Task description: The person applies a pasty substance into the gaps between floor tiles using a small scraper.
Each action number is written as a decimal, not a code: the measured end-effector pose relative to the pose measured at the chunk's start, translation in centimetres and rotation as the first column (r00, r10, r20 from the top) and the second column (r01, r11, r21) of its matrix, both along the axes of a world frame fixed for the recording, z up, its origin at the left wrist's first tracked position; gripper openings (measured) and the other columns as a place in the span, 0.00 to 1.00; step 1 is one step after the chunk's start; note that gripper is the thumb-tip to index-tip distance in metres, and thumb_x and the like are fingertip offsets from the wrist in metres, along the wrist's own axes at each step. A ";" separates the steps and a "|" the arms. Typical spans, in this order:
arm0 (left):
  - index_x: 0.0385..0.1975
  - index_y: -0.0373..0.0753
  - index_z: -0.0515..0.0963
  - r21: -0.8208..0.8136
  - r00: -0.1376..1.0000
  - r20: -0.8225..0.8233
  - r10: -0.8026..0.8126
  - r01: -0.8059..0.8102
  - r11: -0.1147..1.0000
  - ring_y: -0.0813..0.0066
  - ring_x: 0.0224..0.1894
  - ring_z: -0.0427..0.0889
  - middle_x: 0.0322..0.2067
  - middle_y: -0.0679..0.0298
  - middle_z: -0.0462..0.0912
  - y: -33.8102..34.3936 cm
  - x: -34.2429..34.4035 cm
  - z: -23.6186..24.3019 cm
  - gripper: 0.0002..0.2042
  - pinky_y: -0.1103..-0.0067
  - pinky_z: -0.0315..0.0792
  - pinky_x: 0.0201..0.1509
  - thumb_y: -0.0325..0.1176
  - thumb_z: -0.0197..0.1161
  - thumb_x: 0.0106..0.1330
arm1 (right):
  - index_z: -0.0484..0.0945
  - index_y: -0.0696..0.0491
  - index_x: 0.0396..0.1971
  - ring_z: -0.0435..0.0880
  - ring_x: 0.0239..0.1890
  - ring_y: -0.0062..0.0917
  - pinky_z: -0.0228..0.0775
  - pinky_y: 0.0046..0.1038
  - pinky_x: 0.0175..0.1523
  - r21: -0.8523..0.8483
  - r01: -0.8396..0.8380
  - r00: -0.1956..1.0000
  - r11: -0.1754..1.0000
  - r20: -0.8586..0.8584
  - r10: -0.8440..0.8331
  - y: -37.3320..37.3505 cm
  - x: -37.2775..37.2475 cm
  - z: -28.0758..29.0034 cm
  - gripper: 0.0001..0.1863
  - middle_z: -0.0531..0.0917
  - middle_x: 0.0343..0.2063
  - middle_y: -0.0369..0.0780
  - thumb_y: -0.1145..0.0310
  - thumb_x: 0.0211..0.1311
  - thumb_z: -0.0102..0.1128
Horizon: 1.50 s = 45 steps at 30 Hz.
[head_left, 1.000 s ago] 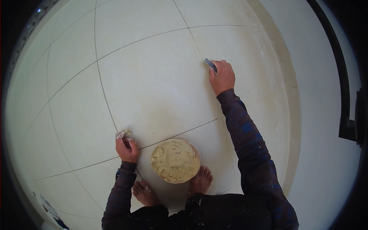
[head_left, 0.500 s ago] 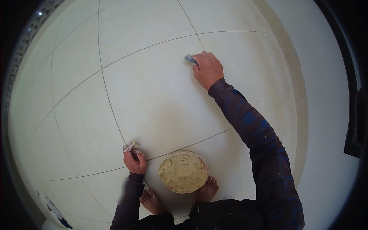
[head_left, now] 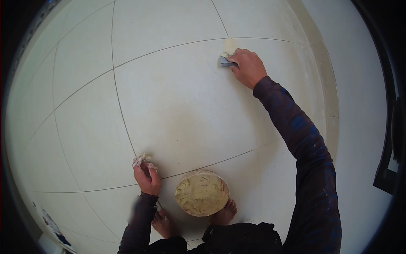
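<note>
My right hand (head_left: pixel 249 67) is closed around a small grey-blue scraper (head_left: pixel 227 62) at the far right of the tiles. Pale yellowish paste clings to the scraper's edge. Just beyond it, a smear of the same paste (head_left: pixel 229 45) covers the tile joint. Low on the left, my left hand (head_left: pixel 147 177) grips a crumpled, whitish, paste-smeared rag (head_left: pixel 141 159) close to another joint. Between my feet and the tiles ahead stands a round tub (head_left: pixel 225 189) full of thick yellowish paste (head_left: pixel 201 192), its surface rough and scraped.
Large pale floor tiles (head_left: pixel 165 110) with thin dark joints stretch ahead and to the left. A beige skirting (head_left: pixel 329 93) meets a white wall (head_left: pixel 359 106) on the right. My bare feet (head_left: pixel 225 213) are beside the tub. A dark frame (head_left: pixel 385 175) is at the right rim.
My right hand has moved to the right with the scraper, which is turned differently. A paste smear now shows on the joint beyond it. My left hand stays nearly in place.
</note>
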<state>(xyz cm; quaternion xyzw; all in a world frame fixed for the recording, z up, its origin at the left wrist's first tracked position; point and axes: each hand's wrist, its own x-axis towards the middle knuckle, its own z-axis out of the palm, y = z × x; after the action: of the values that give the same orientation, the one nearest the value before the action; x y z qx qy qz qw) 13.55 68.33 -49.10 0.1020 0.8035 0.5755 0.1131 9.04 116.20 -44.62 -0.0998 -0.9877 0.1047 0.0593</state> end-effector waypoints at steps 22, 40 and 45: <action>0.51 0.26 0.74 -0.348 0.801 0.382 -0.460 0.586 0.732 0.55 0.35 0.87 0.45 0.43 0.77 -2.3 7.2 7.1 0.16 0.70 0.83 0.39 0.25 0.63 0.65 | 0.79 0.62 0.53 0.85 0.43 0.25 0.75 0.26 0.52 -0.853 0.266 0.898 0.449 0.049 -0.437 -8.9 13.1 2.4 0.17 0.87 0.42 0.45 0.73 0.67 0.62; 0.52 0.26 0.74 -0.255 0.826 0.105 -0.554 0.561 0.788 0.69 0.33 0.90 0.37 0.54 0.87 -3.8 6.6 4.4 0.13 0.80 0.84 0.38 0.24 0.56 0.71 | 0.75 0.65 0.56 0.84 0.48 0.23 0.77 0.28 0.56 -0.964 -0.180 0.669 -0.194 0.025 -0.743 -21.9 48.8 -5.3 0.18 0.85 0.47 0.42 0.76 0.68 0.60; 0.55 0.25 0.74 -0.144 0.713 0.135 -0.688 0.701 0.699 0.68 0.36 0.89 0.41 0.54 0.85 -2.6 8.5 3.8 0.15 0.79 0.86 0.40 0.22 0.55 0.71 | 0.75 0.66 0.56 0.84 0.47 0.23 0.77 0.27 0.56 -0.986 -0.131 0.674 -0.107 -0.010 -0.738 -27.2 52.9 -1.5 0.19 0.85 0.48 0.43 0.76 0.67 0.62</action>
<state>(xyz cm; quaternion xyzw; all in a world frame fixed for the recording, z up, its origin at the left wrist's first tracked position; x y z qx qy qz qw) 22.03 65.77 -45.33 0.3660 0.7509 0.4164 0.3589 61.95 89.04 -46.17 -0.3213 -0.4669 0.7674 0.2998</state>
